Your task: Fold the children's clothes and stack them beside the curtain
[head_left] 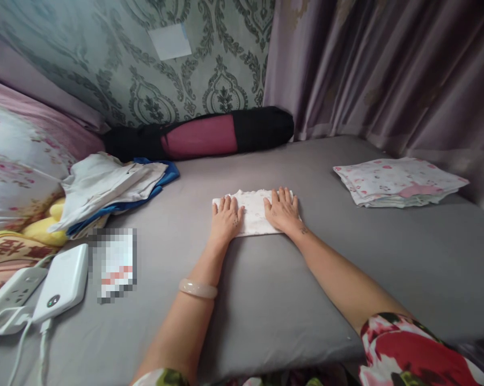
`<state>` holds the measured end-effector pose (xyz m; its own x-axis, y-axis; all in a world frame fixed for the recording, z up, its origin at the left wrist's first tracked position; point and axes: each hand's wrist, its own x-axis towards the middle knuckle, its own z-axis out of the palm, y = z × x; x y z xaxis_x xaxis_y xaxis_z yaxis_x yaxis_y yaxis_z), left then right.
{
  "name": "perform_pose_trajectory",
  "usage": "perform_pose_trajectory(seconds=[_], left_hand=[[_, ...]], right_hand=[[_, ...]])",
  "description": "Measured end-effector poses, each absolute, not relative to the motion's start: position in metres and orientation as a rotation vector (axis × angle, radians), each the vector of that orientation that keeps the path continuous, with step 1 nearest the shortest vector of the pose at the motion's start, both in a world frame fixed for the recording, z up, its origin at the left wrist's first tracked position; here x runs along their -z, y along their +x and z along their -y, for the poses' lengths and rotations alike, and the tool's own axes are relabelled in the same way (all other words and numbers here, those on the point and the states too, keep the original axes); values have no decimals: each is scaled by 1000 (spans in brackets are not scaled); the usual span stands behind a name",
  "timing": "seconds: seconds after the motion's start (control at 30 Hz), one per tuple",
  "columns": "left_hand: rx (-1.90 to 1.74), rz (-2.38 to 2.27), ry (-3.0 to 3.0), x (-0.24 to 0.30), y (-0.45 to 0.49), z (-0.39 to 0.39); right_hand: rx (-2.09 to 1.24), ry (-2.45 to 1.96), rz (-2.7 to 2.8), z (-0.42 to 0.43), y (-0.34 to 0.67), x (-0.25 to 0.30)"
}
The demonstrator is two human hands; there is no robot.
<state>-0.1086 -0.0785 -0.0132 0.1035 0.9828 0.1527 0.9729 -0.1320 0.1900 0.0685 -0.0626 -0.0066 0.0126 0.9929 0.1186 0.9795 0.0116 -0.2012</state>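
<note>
A small folded white cloth [253,210] with a faint pink print lies on the grey bed sheet [266,300] in the middle of the view. My left hand [225,216] lies flat on its left end, fingers stretched out and together. My right hand [282,210] presses flat on its right end, fingers spread. Neither hand grips anything. A pale bangle [198,289] sits on my left wrist.
A stack of folded printed cloths [398,181] lies at the right. A pile of white and blue clothes [113,187] sits at the left, near floral pillows [20,161]. A power bank [63,282] and power strip [11,300] lie front left. A black-and-maroon roll [202,135] rests against the wall.
</note>
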Motion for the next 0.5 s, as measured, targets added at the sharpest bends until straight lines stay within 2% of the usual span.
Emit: perform_pose_trajectory(seconds=[0.17,0.3,0.5], left_hand=[[-405,-2025,2333,-1,-112,72],[-255,-2007,2330,-16,-120,55],[-77,-1975,2124,-31,-131,14]], right_hand=[[-13,-2034,2096,57,74,2],[-1,-2016,2199,47,85,-7],[-201,-2036,2349,18,106,-28]])
